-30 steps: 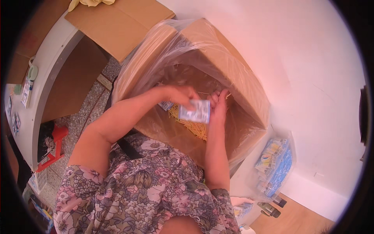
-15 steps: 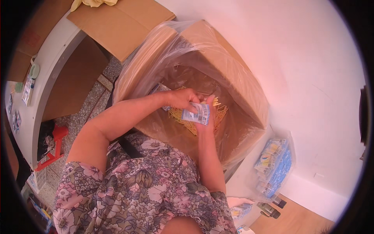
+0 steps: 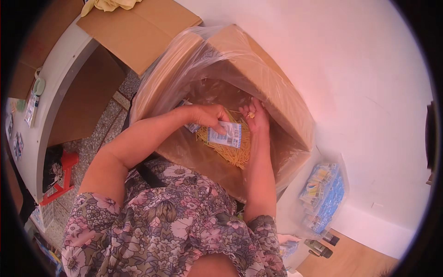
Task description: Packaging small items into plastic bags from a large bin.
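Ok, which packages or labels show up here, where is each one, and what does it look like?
Small packet: in the left hand, over the carton; flat rectangle, white and blue.
Cardboard carton: centre, brown, lined with clear plastic.
Bag of packets: lower right by the wall; clear plastic, blue and yellow contents.
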Tool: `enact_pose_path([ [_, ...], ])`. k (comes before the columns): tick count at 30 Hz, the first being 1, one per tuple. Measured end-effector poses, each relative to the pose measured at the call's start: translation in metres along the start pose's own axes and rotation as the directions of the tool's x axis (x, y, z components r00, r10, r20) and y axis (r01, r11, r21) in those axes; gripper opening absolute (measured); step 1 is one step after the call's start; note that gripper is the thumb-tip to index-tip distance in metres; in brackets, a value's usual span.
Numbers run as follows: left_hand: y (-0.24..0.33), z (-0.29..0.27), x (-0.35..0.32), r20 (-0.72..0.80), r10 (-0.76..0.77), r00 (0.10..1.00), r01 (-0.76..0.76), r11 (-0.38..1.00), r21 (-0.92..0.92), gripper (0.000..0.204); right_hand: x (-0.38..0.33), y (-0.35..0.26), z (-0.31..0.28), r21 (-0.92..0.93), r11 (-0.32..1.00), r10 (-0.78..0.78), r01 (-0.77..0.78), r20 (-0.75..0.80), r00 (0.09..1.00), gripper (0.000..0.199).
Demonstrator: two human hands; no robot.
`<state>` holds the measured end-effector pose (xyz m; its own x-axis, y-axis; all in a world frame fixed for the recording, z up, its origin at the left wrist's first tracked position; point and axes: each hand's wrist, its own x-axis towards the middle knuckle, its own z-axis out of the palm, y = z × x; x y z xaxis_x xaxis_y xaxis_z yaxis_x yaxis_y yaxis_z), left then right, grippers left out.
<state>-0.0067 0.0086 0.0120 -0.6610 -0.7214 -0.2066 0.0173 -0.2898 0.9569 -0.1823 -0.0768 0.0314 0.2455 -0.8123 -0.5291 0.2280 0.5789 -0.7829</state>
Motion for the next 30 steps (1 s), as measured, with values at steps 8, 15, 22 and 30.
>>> enact_pose_path([
  [8,0.000,0.005,0.003,-0.032,0.163,0.986,-0.166,0.967,-0.194,0.022,-0.038,0.020,0.015,-0.109,0.983,-0.122,0.146,0.203,0.972,0.026],
  [15,0.008,0.017,-0.004,0.025,0.233,0.972,-0.226,0.960,-0.164,0.022,-0.054,0.033,0.009,-0.787,0.284,-0.430,0.548,0.406,0.806,0.022],
  [22,0.002,0.020,0.000,-0.099,0.275,0.956,-0.269,0.961,0.066,0.015,-0.069,0.029,0.006,-0.717,0.386,-0.555,0.580,0.322,0.767,0.022],
  [30,-0.006,0.024,0.006,-0.113,0.423,0.899,-0.394,0.894,0.212,0.012,-0.090,0.013,0.029,-0.771,0.482,-0.520,0.416,0.131,0.844,0.022],
])
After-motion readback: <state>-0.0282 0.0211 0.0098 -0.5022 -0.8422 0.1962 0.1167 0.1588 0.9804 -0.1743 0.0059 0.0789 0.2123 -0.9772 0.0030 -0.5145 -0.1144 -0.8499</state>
